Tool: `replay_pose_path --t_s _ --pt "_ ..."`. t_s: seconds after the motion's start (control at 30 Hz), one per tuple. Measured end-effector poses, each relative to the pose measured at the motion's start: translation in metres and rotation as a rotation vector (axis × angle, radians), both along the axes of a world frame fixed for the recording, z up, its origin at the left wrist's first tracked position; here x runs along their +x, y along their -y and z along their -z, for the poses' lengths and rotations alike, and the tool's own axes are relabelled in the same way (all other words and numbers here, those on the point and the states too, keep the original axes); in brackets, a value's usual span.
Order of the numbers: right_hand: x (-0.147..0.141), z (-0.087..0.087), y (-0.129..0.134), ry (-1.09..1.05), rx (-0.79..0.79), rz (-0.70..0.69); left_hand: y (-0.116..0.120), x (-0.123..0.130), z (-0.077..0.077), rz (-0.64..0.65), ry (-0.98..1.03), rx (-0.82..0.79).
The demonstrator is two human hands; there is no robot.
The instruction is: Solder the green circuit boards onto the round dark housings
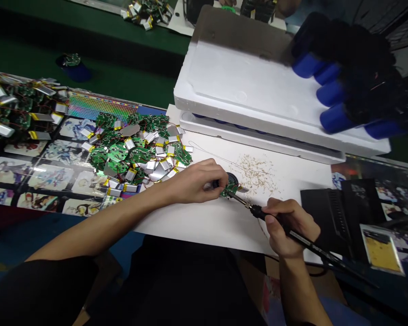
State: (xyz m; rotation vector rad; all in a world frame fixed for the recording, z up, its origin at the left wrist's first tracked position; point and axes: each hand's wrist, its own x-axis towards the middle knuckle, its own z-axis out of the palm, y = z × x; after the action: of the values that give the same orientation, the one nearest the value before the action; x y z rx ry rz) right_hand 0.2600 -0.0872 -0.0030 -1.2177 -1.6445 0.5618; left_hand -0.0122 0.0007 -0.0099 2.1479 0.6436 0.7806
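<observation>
My right hand [292, 226] grips a soldering iron [302, 239] like a pen, its metal tip pointing left onto a small green circuit board [228, 189]. My left hand [207, 182] is closed in a pinch at the board's left edge. Something dark shows between its fingers, but I cannot make out what. Behind the board lies a round black part [233, 178], partly covered. A small silver battery cell [243, 189] sits at the board's right side. Thin solder wire [217, 159] stretches over the white sheet [190, 224] beyond my hands.
Green boards with silver cells [136, 151] are heaped left of my hands, with another heap [20, 108] farther left. White foam trays [238, 77] bearing blue cylinders [336, 118] stand behind. Tan crumbs [258, 174] dot the sheet. A yellow sponge [381, 253] lies at right.
</observation>
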Motion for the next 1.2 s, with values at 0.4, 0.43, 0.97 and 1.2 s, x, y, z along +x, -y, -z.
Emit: replay_pose_path --t_s 0.4,0.43,0.97,1.2 --pt "-0.011 -0.008 0.004 -0.291 -0.012 0.138 -0.001 -0.001 0.001 0.002 -0.007 0.013" --pt "-0.015 -0.007 0.006 -0.305 -0.035 0.101 -0.001 -0.001 0.000 0.001 -0.011 0.004" --pt "-0.050 0.023 -0.005 0.225 0.142 0.011 -0.001 -0.001 0.001 -0.005 -0.024 0.020" --pt "-0.034 0.019 -0.016 0.208 0.103 -0.108 -0.001 0.002 0.003 -0.050 -0.040 0.252"
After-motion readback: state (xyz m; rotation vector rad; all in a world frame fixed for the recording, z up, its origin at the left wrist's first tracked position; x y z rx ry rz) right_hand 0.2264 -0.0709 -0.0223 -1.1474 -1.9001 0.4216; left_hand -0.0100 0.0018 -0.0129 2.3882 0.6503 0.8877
